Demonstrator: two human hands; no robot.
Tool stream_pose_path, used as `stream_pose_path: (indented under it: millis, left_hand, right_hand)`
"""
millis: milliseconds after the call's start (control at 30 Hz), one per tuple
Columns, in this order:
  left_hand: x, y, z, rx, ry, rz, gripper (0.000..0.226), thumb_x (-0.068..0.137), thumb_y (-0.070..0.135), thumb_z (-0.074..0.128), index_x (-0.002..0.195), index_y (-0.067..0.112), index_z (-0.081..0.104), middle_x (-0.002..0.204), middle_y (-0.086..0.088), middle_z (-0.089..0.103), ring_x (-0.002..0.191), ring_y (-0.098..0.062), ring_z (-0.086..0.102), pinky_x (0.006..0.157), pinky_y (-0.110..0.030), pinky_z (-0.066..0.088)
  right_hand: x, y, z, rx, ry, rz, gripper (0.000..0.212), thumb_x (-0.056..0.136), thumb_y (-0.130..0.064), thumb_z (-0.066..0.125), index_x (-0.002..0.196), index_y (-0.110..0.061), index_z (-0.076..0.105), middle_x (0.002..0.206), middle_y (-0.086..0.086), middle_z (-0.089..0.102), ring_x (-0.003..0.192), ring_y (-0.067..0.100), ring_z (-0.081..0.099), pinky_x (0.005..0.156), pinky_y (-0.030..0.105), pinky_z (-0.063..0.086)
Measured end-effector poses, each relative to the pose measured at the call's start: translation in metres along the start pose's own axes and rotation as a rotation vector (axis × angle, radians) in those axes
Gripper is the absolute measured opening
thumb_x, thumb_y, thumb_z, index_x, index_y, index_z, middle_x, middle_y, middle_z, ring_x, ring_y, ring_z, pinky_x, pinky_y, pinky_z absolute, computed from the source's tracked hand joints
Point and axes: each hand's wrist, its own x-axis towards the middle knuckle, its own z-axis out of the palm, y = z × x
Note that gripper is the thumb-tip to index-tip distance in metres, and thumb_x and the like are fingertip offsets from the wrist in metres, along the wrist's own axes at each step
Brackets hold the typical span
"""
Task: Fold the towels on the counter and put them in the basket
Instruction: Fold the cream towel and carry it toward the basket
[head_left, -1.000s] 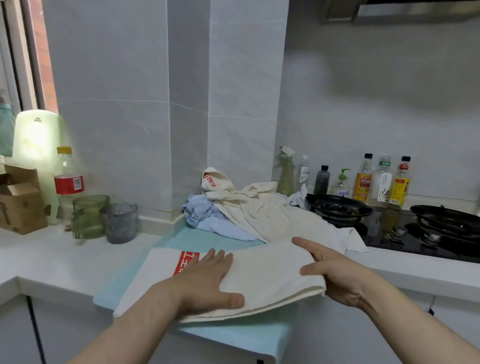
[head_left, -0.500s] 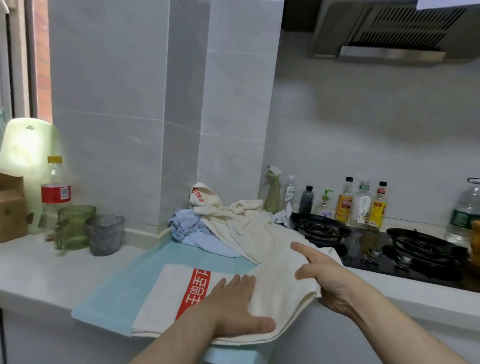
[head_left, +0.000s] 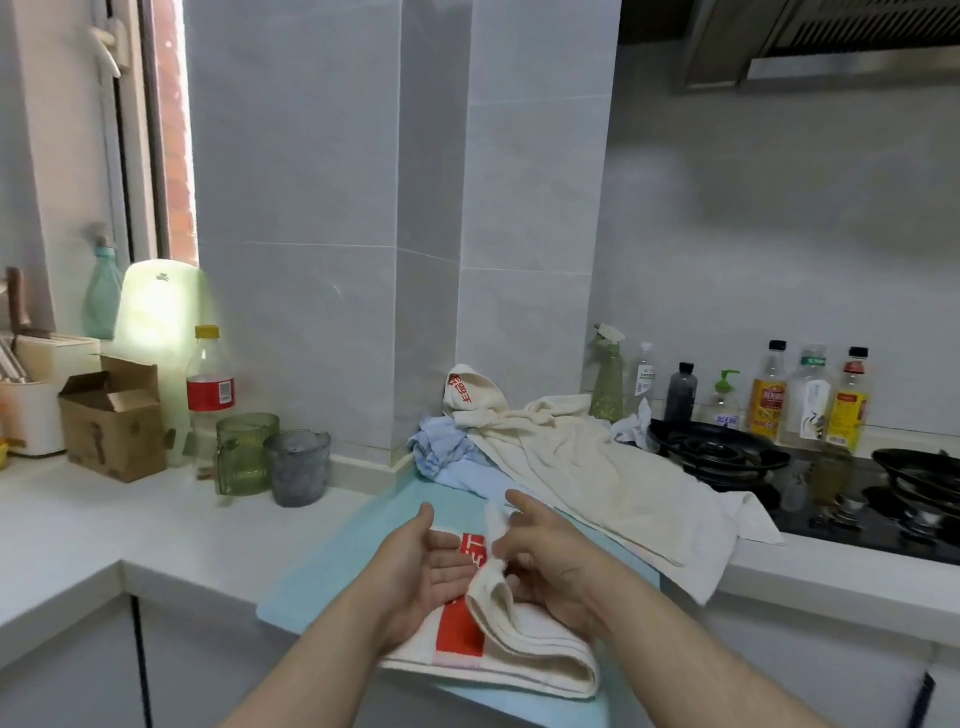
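Note:
A cream towel with a red printed band (head_left: 524, 649) lies partly folded on the light blue mat (head_left: 332, 561) at the counter's front edge. My right hand (head_left: 545, 556) pinches its right end and lifts it over toward the left. My left hand (head_left: 426, 561) is beside it, palm up and fingers straight, touching the towel near the red band. Behind them a large cream towel (head_left: 597, 467) lies crumpled across the counter, over a light blue towel (head_left: 447, 452). No basket is in view.
A gas hob with black burners (head_left: 727, 452) sits at the right, with several bottles (head_left: 810, 400) along the wall. To the left stand a green glass mug (head_left: 244, 452), a grey cup (head_left: 298, 465), a soda bottle (head_left: 210, 389) and a cardboard box (head_left: 114, 421).
My right hand has carried the towel's right end up and over toward the left. My left hand has lifted off the towel and turned palm up. The camera has tilted upward.

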Motion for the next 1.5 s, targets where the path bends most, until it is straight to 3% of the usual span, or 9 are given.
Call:
stream_pose_path:
  millis: [100,200,333,500,833,1133,1300,1433,1500]
  left_hand:
    - [0.007,-0.006,-0.001,0.148,0.012,0.06,0.049,0.099,0.041,0.047,0.105,-0.005,0.063,0.089,-0.019,0.072,0.077,-0.029,0.068,0.071,-0.037,0.054]
    - [0.006,-0.015,0.0,0.395,-0.003,0.158,0.058,0.074,0.041,0.072,0.12,0.008,0.06,0.105,-0.01,0.069,0.087,-0.022,0.069,0.08,-0.033,0.053]
    - [-0.004,-0.013,0.013,0.663,-0.019,0.237,0.065,0.072,0.025,0.076,0.129,0.035,0.048,0.119,-0.001,0.059,0.096,-0.017,0.067,0.08,-0.026,0.056]
    - [-0.011,0.008,0.034,0.373,-0.008,0.235,0.046,0.083,-0.005,0.063,0.123,0.017,0.058,0.112,-0.014,0.063,0.085,-0.032,0.071,0.066,-0.034,0.058]
    - [-0.025,0.029,-0.017,0.363,0.088,0.271,0.047,0.088,-0.014,0.053,0.122,0.017,0.058,0.108,-0.011,0.062,0.078,-0.029,0.07,0.061,-0.033,0.056]
    - [-0.019,0.009,-0.054,0.827,0.102,0.252,0.061,0.086,0.001,0.059,0.143,0.018,0.046,0.142,-0.002,0.049,0.117,-0.018,0.055,0.101,-0.028,0.045]
    - [-0.02,0.019,-0.056,0.874,0.084,0.217,0.064,0.085,-0.001,0.056,0.144,0.019,0.043,0.133,-0.007,0.054,0.108,-0.022,0.06,0.083,-0.025,0.052]
    - [-0.01,0.028,-0.046,1.142,0.254,0.489,0.053,0.093,0.021,0.057,0.144,0.02,0.043,0.149,-0.002,0.042,0.133,-0.018,0.044,0.106,-0.027,0.035]
    - [-0.006,0.027,-0.033,1.3,0.126,0.592,0.047,0.099,0.03,0.05,0.145,0.024,0.043,0.155,0.006,0.033,0.143,-0.012,0.029,0.114,-0.024,0.02]
  right_hand:
    - [-0.006,0.003,0.0,0.047,0.008,-0.031,0.066,0.083,0.012,0.052,0.14,-0.02,0.045,0.113,0.007,0.057,0.056,0.017,0.049,0.046,0.027,0.042]
    - [-0.026,-0.011,-0.022,0.151,0.098,-0.164,0.039,0.087,0.008,0.052,0.119,-0.013,0.06,0.111,0.011,0.069,0.054,0.015,0.046,0.048,0.028,0.045]
    - [-0.063,0.003,-0.051,-0.374,0.213,-0.259,0.022,0.083,-0.015,0.066,0.104,-0.022,0.067,0.108,0.003,0.068,0.083,0.012,0.058,0.069,0.02,0.046]
    - [-0.069,0.039,-0.047,-1.043,0.103,-0.223,0.072,0.082,-0.052,0.063,0.145,-0.039,0.031,0.152,-0.012,0.016,0.145,0.011,0.011,0.117,0.032,0.018]
    - [-0.062,0.044,-0.01,-1.197,0.227,-0.371,0.06,0.084,-0.013,0.047,0.141,-0.029,0.036,0.144,-0.002,0.033,0.129,0.021,0.035,0.107,0.028,0.033]
    - [-0.063,0.053,-0.003,-1.315,0.073,-0.335,0.063,0.087,-0.013,0.042,0.146,-0.033,0.03,0.161,-0.003,0.004,0.145,0.023,0.013,0.116,0.034,0.022]
    - [-0.068,0.037,-0.014,-1.255,-0.027,-0.363,0.057,0.09,-0.029,0.049,0.145,-0.038,0.035,0.16,-0.009,0.014,0.145,0.013,0.014,0.115,0.026,0.015]
    - [-0.039,0.016,-0.015,-1.009,0.078,-0.412,0.039,0.099,-0.032,0.044,0.137,-0.028,0.05,0.155,-0.008,0.03,0.142,0.005,0.023,0.111,0.02,0.015]
    - [-0.021,0.013,-0.008,-0.958,0.079,-0.364,0.041,0.102,-0.03,0.038,0.142,-0.023,0.046,0.157,-0.006,0.028,0.144,0.006,0.02,0.113,0.021,0.012]
